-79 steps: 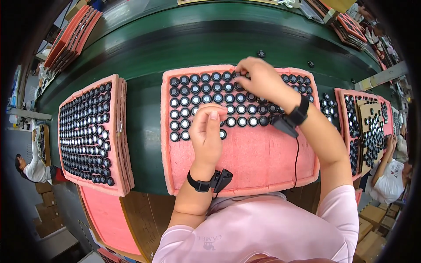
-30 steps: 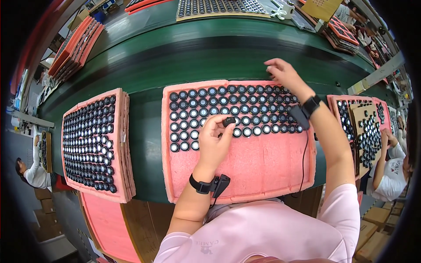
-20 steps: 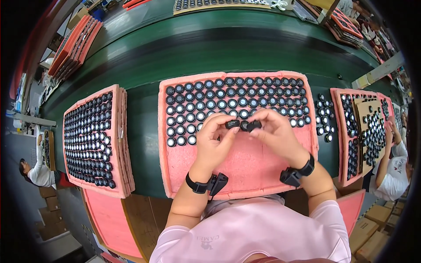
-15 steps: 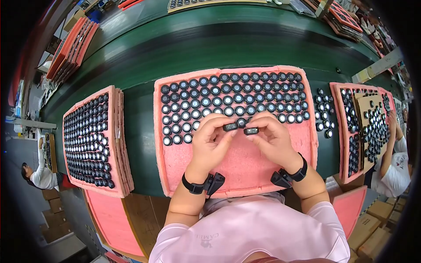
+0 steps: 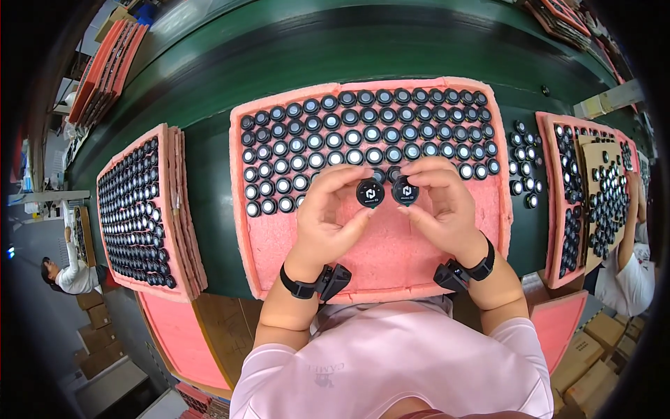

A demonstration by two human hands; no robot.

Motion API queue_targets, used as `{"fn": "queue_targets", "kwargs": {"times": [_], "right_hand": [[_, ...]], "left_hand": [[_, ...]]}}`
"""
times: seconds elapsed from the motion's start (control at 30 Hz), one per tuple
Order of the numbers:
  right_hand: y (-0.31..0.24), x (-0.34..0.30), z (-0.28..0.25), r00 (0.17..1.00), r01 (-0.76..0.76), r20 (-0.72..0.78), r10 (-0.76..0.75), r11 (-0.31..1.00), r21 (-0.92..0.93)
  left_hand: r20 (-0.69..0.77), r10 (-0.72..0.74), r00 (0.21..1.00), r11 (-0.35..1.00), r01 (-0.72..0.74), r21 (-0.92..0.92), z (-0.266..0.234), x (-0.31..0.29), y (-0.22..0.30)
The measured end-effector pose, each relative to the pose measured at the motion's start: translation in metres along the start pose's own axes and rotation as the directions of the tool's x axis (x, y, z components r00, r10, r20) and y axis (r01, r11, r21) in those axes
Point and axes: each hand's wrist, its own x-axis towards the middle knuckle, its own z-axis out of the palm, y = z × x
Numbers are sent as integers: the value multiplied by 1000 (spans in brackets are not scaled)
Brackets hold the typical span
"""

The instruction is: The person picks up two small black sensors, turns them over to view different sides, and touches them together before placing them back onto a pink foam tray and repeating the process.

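My left hand (image 5: 326, 213) pinches a small round black device (image 5: 370, 193) between thumb and fingers, its flat face with a white mark turned up toward me. A matching black disc-shaped device (image 5: 405, 190) is gripped the same way in my right hand (image 5: 448, 206). The two are side by side, slightly apart, over the pink foam tray (image 5: 328, 255). Rows of similar black devices with pale round tops (image 5: 335, 140) fill the tray's far part; my fingers hide some of the nearest row. Its near part is bare foam.
A stack of filled pink trays (image 5: 183, 216) stands at the left. Loose black devices (image 5: 523, 157) lie on the green surface (image 5: 209, 160) at right, beside another pink tray (image 5: 555, 209) with a cardboard sheet. Another person's arm (image 5: 630, 213) reaches in there; a second person (image 5: 73, 272) is far left.
Both devices have been tilted so their marked faces show, where their edges showed before. My hands remain over the tray; the whole view has shifted a little.
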Motion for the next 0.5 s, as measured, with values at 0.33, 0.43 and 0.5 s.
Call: {"fn": "queue_targets", "kwargs": {"times": [0.33,0.43,0.5], "right_hand": [[-2,-1,1,999,29,33,-26,992,-124],[-2,0,2,999,44,38,-39,990,-135],[0,0,2,998,49,35,-45,990,-134]], "left_hand": [[31,27,999,999,-28,18,-2,-2,-1],[40,26,999,999,-28,43,-2,-2,0],[43,26,999,998,-28,59,-2,-1,1]]}}
